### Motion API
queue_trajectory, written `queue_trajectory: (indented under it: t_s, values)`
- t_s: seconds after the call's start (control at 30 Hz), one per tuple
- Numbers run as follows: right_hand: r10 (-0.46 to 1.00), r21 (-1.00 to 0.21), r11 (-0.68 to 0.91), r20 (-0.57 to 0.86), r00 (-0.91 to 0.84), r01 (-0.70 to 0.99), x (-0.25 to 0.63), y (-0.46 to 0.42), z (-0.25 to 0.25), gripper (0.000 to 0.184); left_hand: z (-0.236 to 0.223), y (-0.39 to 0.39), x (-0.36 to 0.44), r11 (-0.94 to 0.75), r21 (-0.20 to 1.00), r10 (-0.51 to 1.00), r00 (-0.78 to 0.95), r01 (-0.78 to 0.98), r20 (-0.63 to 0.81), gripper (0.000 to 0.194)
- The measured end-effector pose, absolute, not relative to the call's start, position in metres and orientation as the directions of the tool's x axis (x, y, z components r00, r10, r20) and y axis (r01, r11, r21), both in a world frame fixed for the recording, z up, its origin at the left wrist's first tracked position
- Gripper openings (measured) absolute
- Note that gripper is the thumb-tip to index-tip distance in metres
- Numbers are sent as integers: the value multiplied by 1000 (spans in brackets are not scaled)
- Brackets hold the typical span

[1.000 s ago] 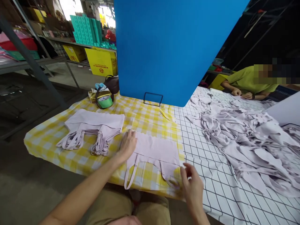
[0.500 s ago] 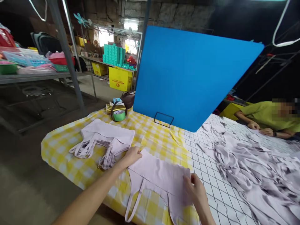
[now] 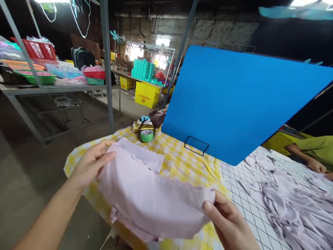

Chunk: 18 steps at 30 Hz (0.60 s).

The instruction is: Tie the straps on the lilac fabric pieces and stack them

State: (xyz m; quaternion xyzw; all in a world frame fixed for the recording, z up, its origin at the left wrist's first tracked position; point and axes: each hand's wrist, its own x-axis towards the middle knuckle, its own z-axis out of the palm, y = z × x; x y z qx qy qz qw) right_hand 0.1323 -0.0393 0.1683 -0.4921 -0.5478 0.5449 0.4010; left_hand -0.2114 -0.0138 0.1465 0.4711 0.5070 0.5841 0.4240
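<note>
A pale lilac camisole top point(image 3: 156, 198) with thin straps is stretched between my hands, raised off the table and slightly blurred. My left hand point(image 3: 91, 163) pinches its upper left corner, thumb on top. At the other end, my right hand point(image 3: 226, 215) grips the right corner between thumb and fingers. Behind the held top lies a stack of similar lilac tops point(image 3: 140, 152), mostly hidden by it. The straps hang underneath, largely out of sight.
A yellow checked cloth point(image 3: 179, 156) covers the table. A blue board point(image 3: 234, 104) stands beyond, near a green tape roll point(image 3: 147, 135). Crumpled lilac garments point(image 3: 293, 198) lie at right on white grid cloth point(image 3: 249, 180), where another person's hand point(image 3: 316, 165) rests.
Both hands have lifted the top from the table toward me and to the left, over the stack. The view has turned left.
</note>
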Motion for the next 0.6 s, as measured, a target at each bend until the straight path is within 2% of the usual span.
queue_trajectory:
  t_s: [0.1, 0.17, 0.2, 0.23, 0.27, 0.43, 0.6]
  values:
    - [977, -1000, -7, -14, -212, 30, 92, 1, 151, 30, 147, 19, -240, -124, 987, 972, -190, 103, 142, 30]
    - [985, -998, 36, 27, -169, 50, 69, 35, 130, 33, 132, 51, -253, -87, 960, 970, -195, 265, 142, 27]
    - [992, -992, 52, 39, -117, 118, 60, 52, 117, 34, 122, 68, -257, -52, 918, 963, -225, 393, 151, 26]
    - [997, -973, 59, 46, -63, 225, 52, 68, 103, 36, 112, 84, -260, 14, 841, 954, -259, 541, 151, 24]
    - [998, -964, 49, 41, -39, 263, 46, 83, 90, 35, 101, 99, -261, 95, 740, 950, -282, 666, 131, 23]
    - [994, -912, 30, 71, 85, 409, 29, 124, 40, 23, 70, 135, -257, 184, 579, 952, -291, 794, 96, 22]
    - [983, -838, 14, 112, 147, 546, 22, 132, 25, 23, 65, 136, -262, 229, 454, 951, -298, 861, 86, 26]
